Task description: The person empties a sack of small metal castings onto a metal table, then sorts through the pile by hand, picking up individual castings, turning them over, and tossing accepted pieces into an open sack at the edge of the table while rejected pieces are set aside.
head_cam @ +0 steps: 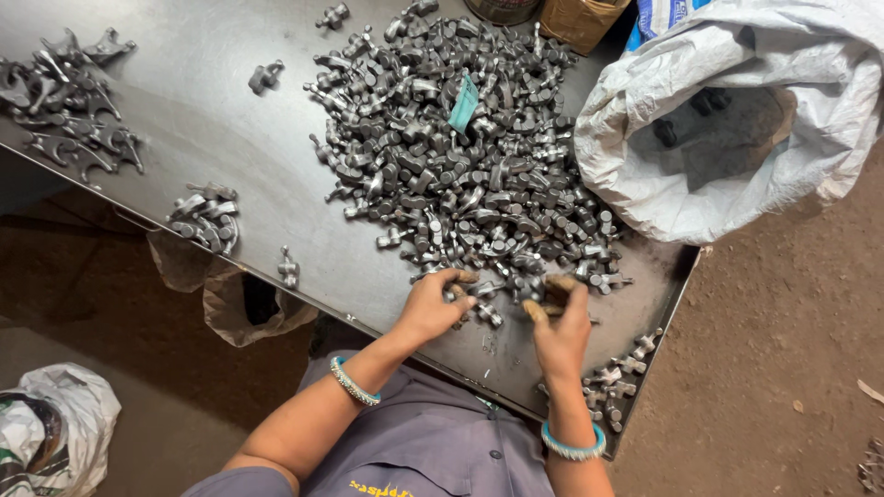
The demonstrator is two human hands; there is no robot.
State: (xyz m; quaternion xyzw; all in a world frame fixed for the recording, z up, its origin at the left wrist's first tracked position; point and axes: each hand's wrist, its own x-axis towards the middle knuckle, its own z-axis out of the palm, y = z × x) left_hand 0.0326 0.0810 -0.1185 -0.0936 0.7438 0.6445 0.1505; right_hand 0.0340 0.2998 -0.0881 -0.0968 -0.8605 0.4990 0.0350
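A big heap of small grey forged metal parts [460, 166] covers the middle of a dark metal table [249, 138]. My left hand [433, 308] rests at the near edge of the heap, fingers curled over one of the metal parts [458, 293]. My right hand [557, 327] is beside it, fingers closed around another metal piece [555, 293]. Both wrists wear turquoise bangles. A teal tag [463, 103] lies on top of the heap.
A white woven sack [737, 138] stands open at the table's right end. Smaller groups of parts lie at the far left [69, 97], near the left edge [207, 216] and by the right corner [617, 377]. Another bag [51, 433] sits on the dirt floor.
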